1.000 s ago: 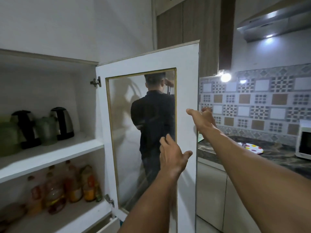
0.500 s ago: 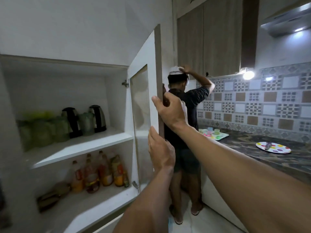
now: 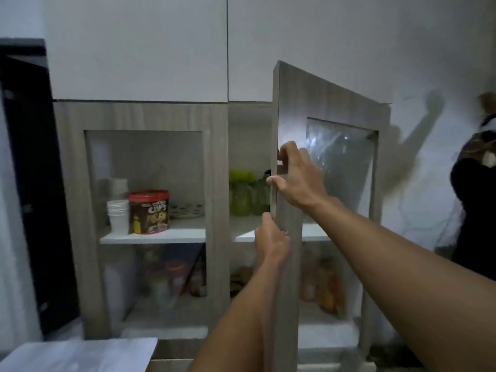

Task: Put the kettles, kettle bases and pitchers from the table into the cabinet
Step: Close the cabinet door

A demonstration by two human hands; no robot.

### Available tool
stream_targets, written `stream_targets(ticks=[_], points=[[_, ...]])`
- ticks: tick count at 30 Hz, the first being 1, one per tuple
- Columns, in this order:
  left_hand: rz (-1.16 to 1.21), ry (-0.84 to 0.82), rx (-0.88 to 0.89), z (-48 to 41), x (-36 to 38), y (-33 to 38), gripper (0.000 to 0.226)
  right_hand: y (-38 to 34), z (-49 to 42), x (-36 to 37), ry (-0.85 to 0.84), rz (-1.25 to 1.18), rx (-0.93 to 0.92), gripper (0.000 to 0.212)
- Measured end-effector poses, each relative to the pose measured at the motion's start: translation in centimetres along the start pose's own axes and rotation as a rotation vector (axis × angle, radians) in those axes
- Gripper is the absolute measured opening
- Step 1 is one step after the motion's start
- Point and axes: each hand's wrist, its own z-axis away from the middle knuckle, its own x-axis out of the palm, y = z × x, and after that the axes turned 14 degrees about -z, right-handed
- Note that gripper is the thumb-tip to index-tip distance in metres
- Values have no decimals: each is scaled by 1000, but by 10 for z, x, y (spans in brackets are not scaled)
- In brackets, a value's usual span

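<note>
1. Hands first: my right hand (image 3: 298, 178) is clamped on the free edge of the right cabinet door (image 3: 327, 108), fingers curled round the edge at mid-height, thumb laid along the front face.
2. My left hand (image 3: 271, 240) grips the same edge just below the right one, fingers wrapped behind the door so I cannot see their tips.
3. Door stands partly ajar, swung out from hinges on its right side; its glass pane (image 3: 339, 167) catches a glare.
4. Cabinet (image 3: 217, 183) is grey wood-grain with two glass-fronted doors; the left door (image 3: 145, 116) is shut flat.
5. Through the gap between the doors I see green pitchers (image 3: 243, 194) on the upper shelf (image 3: 241, 232), packed close together. A dark shape just behind them at the door edge may be a kettle; too little shows to be sure.
6. Behind the left glass, same shelf level: a stack of white cups (image 3: 118, 216) touching a red-lidded cereal tub (image 3: 149, 212), with a pale basket (image 3: 186, 208) just to its right.
7. Lower shelf holds bottles (image 3: 324, 288), blurred through the right door's glass.
8. Second person (image 3: 475, 200) in dark clothing stands at the far right edge of the view.
9. White surface (image 3: 80, 355) shows at bottom left.
</note>
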Motion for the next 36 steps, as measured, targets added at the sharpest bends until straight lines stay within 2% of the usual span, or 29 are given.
stream_targets(ticks=[6, 9, 14, 18, 22, 24, 27, 29, 32, 36], points=[[-95, 32, -34, -81, -1, -35, 40, 31, -68, 71, -32, -175, 198, 71], [-80, 39, -63, -114, 1, -46, 37, 39, -93, 97, -67, -162, 251, 75], [-23, 45, -72, -156, 9, -59, 31, 58, -122, 131, -46, -102, 236, 81], [-66, 75, -74, -183, 19, -66, 36, 72, -139, 149, -38, -55, 205, 82], [-110, 78, -82, -210, 27, -76, 34, 90, -155, 168, -47, -73, 153, 76], [-169, 142, -75, -226, 33, -80, 46, 100, -164, 176, -54, -80, 132, 71], [-269, 315, -77, -246, 39, -85, 89, 114, -177, 188, -48, -93, 118, 65], [-336, 359, -88, -263, 43, -94, 107, 125, -186, 197, -45, -86, 117, 62], [-360, 373, -142, -289, 48, -102, 117, 137, -201, 210, -58, -55, 102, 61], [-356, 446, -157, -316, 68, -111, 119, 155, -219, 229, -49, -16, 93, 63]])
